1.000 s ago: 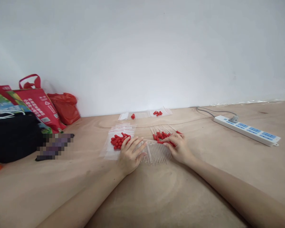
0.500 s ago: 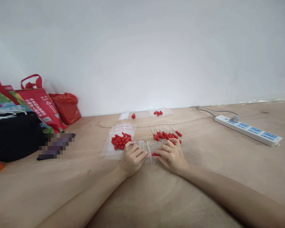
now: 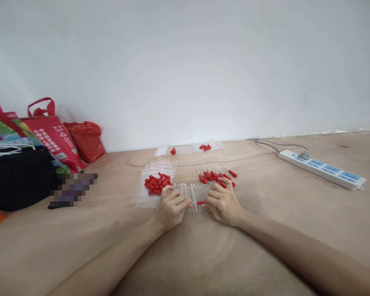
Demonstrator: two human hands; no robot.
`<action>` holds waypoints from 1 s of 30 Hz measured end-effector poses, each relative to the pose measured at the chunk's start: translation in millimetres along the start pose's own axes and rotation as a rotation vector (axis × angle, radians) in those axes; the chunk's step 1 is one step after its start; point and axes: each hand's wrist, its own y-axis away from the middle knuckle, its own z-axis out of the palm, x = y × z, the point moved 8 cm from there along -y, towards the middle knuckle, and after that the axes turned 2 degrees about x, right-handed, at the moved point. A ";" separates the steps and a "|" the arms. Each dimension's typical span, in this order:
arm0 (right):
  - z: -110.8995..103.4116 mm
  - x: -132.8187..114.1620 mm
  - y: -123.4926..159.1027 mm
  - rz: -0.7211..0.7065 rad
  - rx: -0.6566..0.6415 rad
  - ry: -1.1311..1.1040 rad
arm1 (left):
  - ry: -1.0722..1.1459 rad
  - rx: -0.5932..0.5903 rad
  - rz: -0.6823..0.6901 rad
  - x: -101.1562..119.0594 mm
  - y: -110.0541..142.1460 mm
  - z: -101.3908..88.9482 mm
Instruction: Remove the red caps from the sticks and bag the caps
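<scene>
My left hand (image 3: 172, 209) is closed, its fingertips pinching a thin glass dropper tube (image 3: 194, 202). From the other side, the closed fingers of my right hand (image 3: 222, 204) grip a red rubber bulb (image 3: 200, 202), which meets the tube's end; how far the tube goes in is too small to tell. Beneath both hands lies a row of loose glass tubes (image 3: 195, 191). Beside my left hand, a pile of red rubber bulbs (image 3: 156, 185) rests on clear zip bags (image 3: 143, 198). Beyond my right hand lie several droppers (image 3: 211, 176) with red bulbs fitted on their tubes.
Farther back, more bags (image 3: 185, 149) hold tubes and red bulbs near the wall. A white power strip (image 3: 322, 168) with a plugged-in cable lies at right. On the left are red bags (image 3: 57, 137), a black bag (image 3: 20, 176) and a dark, partly pixelated object (image 3: 75, 191).
My left fingertips have drawn slightly left, so a short length of tube shows beside the red bulb. Both hands otherwise stay in nearly the same place.
</scene>
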 end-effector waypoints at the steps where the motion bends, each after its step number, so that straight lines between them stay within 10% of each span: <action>1: 0.2 -0.6 0.1 -0.003 -0.002 0.000 | 0.003 0.003 -0.002 0.1 0.0 -0.1; 7: -3.2 7.4 4.3 0.013 0.006 -0.009 | 0.036 -0.003 -0.025 -8.5 4.1 -1.2; 16: -22.5 117.3 29.2 0.507 0.201 -0.177 | 0.110 -0.057 -0.200 -32.9 14.4 11.5; 23: -21.1 158.2 52.4 0.894 0.014 -0.053 | 0.177 0.002 -0.189 -27.3 -5.6 12.0; 30: -15.0 163.0 56.7 0.956 -0.158 -0.028 | 0.158 -0.088 -0.080 -4.9 -21.9 31.3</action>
